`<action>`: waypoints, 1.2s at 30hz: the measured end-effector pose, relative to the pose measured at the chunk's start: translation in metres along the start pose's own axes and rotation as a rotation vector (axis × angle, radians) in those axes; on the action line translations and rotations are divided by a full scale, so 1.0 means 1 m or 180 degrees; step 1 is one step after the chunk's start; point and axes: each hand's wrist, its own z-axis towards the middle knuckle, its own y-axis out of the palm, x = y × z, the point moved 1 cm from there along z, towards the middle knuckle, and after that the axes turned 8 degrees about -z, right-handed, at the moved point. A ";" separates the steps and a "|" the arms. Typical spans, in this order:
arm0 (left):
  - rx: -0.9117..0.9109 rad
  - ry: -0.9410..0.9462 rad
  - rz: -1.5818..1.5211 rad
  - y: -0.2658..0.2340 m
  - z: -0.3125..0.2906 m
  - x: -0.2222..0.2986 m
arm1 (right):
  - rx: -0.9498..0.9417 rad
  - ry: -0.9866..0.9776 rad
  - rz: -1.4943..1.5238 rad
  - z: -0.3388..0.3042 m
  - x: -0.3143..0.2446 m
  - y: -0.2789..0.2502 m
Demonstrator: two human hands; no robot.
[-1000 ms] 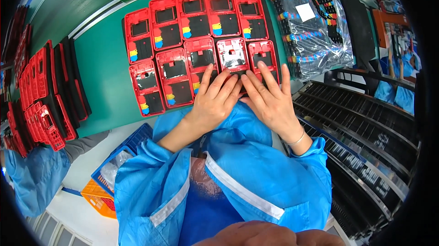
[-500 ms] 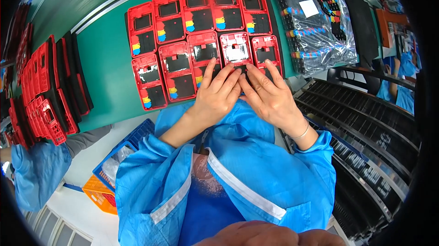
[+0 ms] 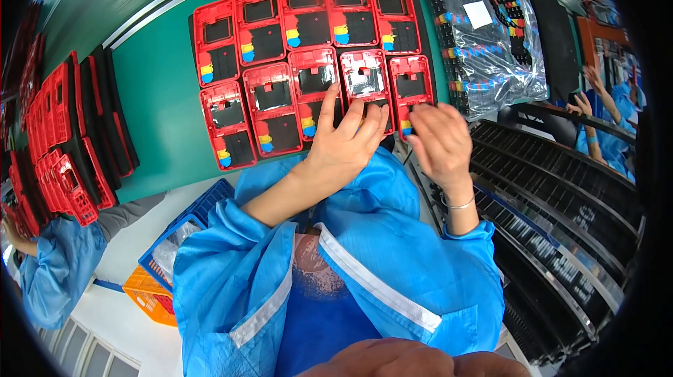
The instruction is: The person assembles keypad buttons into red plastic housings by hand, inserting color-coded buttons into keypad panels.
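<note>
Frames in two rows on desk [image 3: 161, 118], frame centre-top. Left hand [image 3: 343, 149] on lower-row frame [image 3: 364, 90]; right hand [image 3: 440, 142] just right of it. Bagged parts [image 3: 484, 33] upper right. Stacked trays [image 3: 561, 216] right. Frame stacks [image 3: 63, 139] far left. Crates [image 3: 165, 265] lower left.

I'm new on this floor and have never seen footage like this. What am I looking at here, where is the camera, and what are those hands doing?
There is no machine here: a person works with two bare hands. The one picture comes from a wide-angle camera worn on that person's head, looking down, so straight edges bend near the rim. The blue sleeves rising from the bottom are the person's own.

On the green mat lie red frames in two rows, each with black inserts and small coloured tabs. The left hand rests flat with fingers spread on the front row of frames. The right hand touches the frame at the right end of that row. Neither hand grips anything.

To the left stand stacks of more red frames; at the back right lies a clear bag of parts; on the right are black trays.
</note>
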 end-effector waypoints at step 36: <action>-0.0354 -0.0346 -0.0522 -0.020 -0.023 -0.016 | -0.0190 0.0311 -0.0346 -0.030 -0.015 0.027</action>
